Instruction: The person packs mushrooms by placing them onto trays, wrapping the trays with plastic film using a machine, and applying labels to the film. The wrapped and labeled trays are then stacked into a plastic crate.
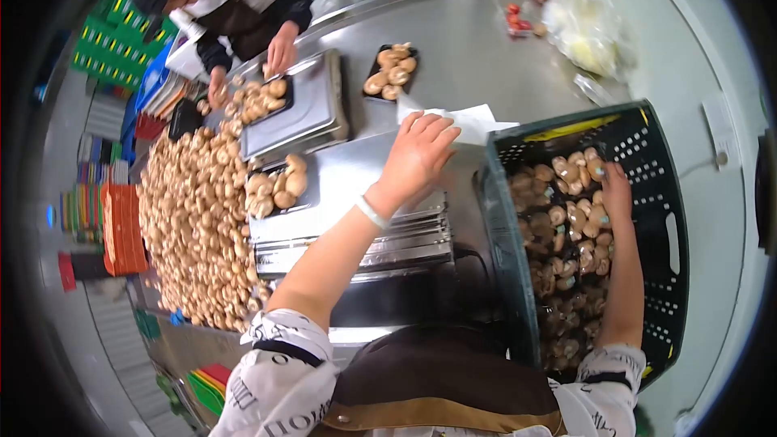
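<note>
Near right: right hand (617, 194) down among mushrooms (566, 226) in black crate (647, 162), fingers curled over them; grip on any one not discernible. Crate well stocked, so most sorting judged undone. Centre: left hand (421, 150) stretched over near scale (356, 170), fingers straight and close together, tips on white paper (473, 123), holding nothing. Left on that scale: tray (314, 194) only part filled. Further left: loose heap (190, 226) spread along table. Far centre: filled tray (377, 50) set aside, judged done. Far left: co-worker's hands (282, 48) at another tray on far scale (303, 109). Far right: tomatoes (518, 20), bag (587, 28).
</note>
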The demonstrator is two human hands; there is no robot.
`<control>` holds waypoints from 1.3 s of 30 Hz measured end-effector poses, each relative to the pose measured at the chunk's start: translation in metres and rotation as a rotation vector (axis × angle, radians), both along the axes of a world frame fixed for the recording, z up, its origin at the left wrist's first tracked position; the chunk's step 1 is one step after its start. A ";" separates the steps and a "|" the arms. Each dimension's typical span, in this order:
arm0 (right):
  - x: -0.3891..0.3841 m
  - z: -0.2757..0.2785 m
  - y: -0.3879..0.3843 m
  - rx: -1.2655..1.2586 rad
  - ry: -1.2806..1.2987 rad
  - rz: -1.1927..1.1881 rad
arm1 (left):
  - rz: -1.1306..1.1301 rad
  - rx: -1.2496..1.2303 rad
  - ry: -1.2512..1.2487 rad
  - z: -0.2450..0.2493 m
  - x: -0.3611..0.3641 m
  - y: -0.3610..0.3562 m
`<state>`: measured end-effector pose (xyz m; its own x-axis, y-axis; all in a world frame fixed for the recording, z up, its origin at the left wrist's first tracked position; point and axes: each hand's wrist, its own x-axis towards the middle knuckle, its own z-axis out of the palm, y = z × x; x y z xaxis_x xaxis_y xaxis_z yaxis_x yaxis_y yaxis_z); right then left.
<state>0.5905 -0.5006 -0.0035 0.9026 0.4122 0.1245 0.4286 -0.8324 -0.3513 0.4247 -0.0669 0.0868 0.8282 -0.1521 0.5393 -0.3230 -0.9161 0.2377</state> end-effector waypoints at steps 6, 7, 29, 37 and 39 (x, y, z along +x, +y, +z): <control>-0.091 0.134 0.049 0.199 -0.058 -0.053 | 0.440 -0.155 -0.107 0.022 -0.137 0.160; -0.104 0.156 0.070 0.235 -0.127 -0.007 | 0.594 -0.204 0.030 0.036 -0.161 0.183; -0.265 0.044 0.459 0.420 0.137 0.590 | 0.410 -0.620 0.069 -0.051 -0.192 0.174; -0.243 0.033 0.428 0.747 0.330 0.408 | 0.341 -1.225 0.095 -0.042 -0.211 0.192; -0.238 0.028 0.415 0.750 0.419 0.319 | 0.446 -1.367 0.083 -0.035 -0.235 0.204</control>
